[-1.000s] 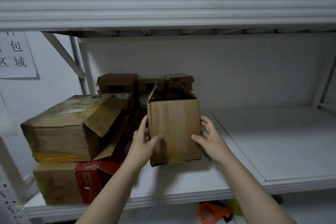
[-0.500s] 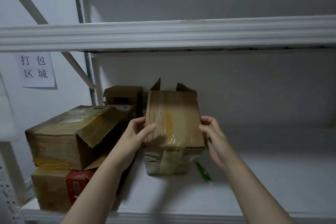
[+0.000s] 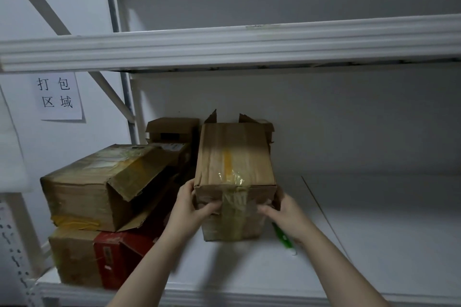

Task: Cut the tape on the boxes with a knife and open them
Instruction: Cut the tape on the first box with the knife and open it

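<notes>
A brown cardboard box [image 3: 234,157] lies on its side on the white shelf [image 3: 374,244], its loose flaps pointing to the back wall and a taped face toward me. My left hand [image 3: 192,207] grips its near left edge, thumb across the taped front face. My right hand [image 3: 284,209] holds the near right edge, fingers on the clear tape. A green-handled knife [image 3: 282,235] lies on the shelf just right of the box, partly under my right wrist.
At the left stands a stack: a torn, opened brown box [image 3: 99,189] on a red-and-brown box [image 3: 99,259]. Small cardboard boxes [image 3: 172,129] sit behind. An upper shelf beam [image 3: 224,45] crosses overhead. A paper sign [image 3: 58,96] hangs on the left wall.
The box was upright with its flaps up; both hands tipped it away onto its side, then slid down to its near taped end. The view tilted upward.
</notes>
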